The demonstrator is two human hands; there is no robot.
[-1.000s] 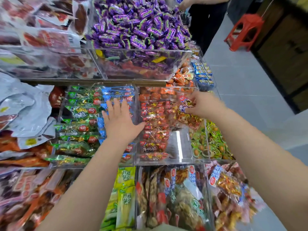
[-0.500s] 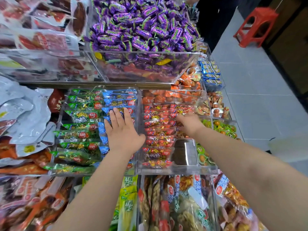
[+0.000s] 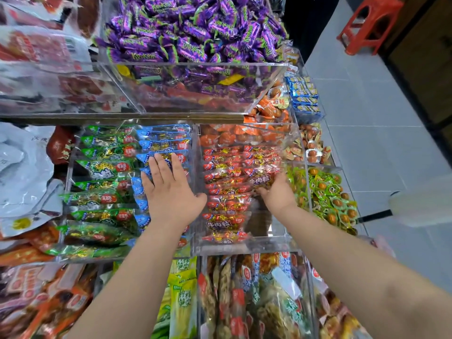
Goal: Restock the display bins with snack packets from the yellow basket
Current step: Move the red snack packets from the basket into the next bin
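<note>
L hand (image 3: pixel 171 194) flat, fingers straight, pressing blue packets (image 3: pixel 163 144) beneath; R hand (image 3: pixel 278 194) fingers buried under red packets (image 3: pixel 227 165) ahead, grip can't tell.

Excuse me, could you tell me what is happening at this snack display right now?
A person is working at clear acrylic display bins full of snack packets. The left hand lies flat, fingers straight, on the blue-wrapped snack packets in one bin. The right hand reaches into the neighbouring bin, among the red-wrapped snack packets. Its fingers are hidden there, so whether it grips a packet is unclear. The near right corner of that bin holds no packets.
</note>
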